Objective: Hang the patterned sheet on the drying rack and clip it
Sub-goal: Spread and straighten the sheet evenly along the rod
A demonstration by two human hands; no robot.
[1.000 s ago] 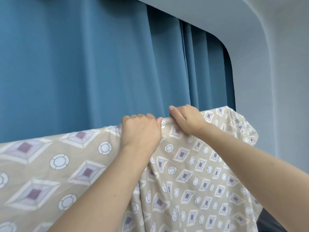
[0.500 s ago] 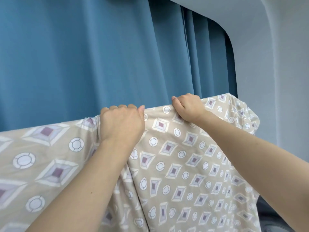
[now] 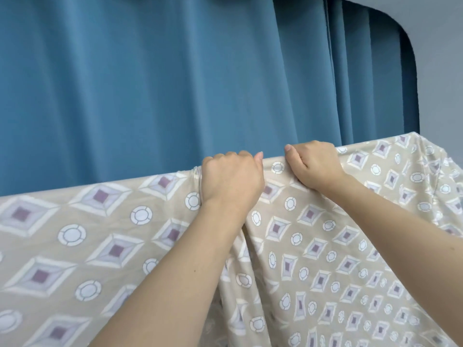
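Both hands sit mid-frame, knuckles up and nearly side by side: the left hand (image 3: 231, 176) has its fingers curled over the top fold of the patterned sheet (image 3: 313, 246), and the right hand (image 3: 314, 164) pinches that same edge just beside it, forearms reaching up from the bottom of the frame. I'd slide the hands apart along that edge to flatten the bunched-up bit by the left one before clipping. The sheet fills the lower half, blue curtain (image 3: 150, 83) behind; rack's hidden.
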